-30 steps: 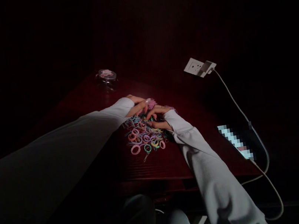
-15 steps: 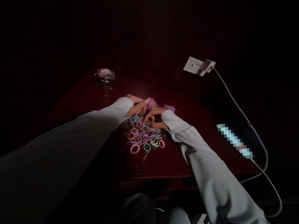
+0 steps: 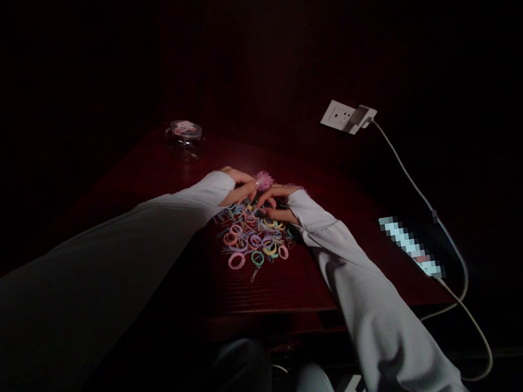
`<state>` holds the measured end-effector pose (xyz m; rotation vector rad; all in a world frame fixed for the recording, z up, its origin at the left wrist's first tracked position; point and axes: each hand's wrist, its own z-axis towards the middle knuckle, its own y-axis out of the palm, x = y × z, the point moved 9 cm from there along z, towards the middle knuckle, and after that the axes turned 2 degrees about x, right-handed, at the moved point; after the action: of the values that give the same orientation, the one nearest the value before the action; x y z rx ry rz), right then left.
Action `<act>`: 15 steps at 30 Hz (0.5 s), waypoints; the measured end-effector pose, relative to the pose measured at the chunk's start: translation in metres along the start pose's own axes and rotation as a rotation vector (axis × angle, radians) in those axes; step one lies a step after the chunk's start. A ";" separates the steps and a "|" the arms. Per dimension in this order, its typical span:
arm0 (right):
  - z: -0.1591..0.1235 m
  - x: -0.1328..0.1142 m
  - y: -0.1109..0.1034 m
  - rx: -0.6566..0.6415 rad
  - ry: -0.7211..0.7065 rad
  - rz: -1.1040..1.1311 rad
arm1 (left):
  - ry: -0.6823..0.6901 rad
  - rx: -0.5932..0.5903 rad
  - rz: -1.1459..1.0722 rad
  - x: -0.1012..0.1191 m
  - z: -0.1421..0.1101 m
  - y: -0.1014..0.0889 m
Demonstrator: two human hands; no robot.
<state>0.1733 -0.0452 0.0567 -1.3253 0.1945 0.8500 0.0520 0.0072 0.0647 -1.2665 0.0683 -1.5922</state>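
A loose pile of pastel hair ties (image 3: 254, 241), mixed with thin looped bands, lies on the dark red table. My left hand (image 3: 241, 184) reaches over the pile's far left side, fingers stretched out. Its fingertips are against a fluffy pink hair tie (image 3: 265, 180). Just to the right, my right hand (image 3: 280, 204) hovers low over the pile, its fingers bent and apart from the thumb. Nothing can be made out between them. Behind the right wrist, a purple fluffy thing is almost wholly hidden. Long pale sleeves cover both wrists.
A clear jar (image 3: 186, 143) with a dark, pink-patterned lid stands at the back left. A wall socket (image 3: 338, 117) holds a charger, whose white cable (image 3: 404, 165) loops down the right side. A blurred-out lit phone (image 3: 409, 246) lies near the table's right edge.
My right hand has shifted slightly right and away from me, showing more of the pile and covering most of the purple fluffy thing. The left hand has hardly moved.
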 end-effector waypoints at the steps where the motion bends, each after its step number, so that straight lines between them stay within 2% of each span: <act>1: 0.000 0.002 0.001 -0.008 0.002 0.005 | 0.003 -0.003 0.026 0.001 0.000 0.000; 5: -0.002 0.007 0.000 0.009 0.053 0.029 | 0.025 -0.010 0.131 0.005 -0.001 -0.001; 8: -0.005 0.015 -0.008 0.069 0.130 0.062 | 0.032 -0.010 0.160 0.004 -0.002 0.000; 15: -0.001 0.064 -0.037 0.378 0.291 0.143 | 0.065 -0.010 0.198 -0.004 -0.001 0.003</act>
<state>0.2420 -0.0185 0.0478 -1.0797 0.6535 0.6941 0.0528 0.0083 0.0599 -1.1773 0.2354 -1.4629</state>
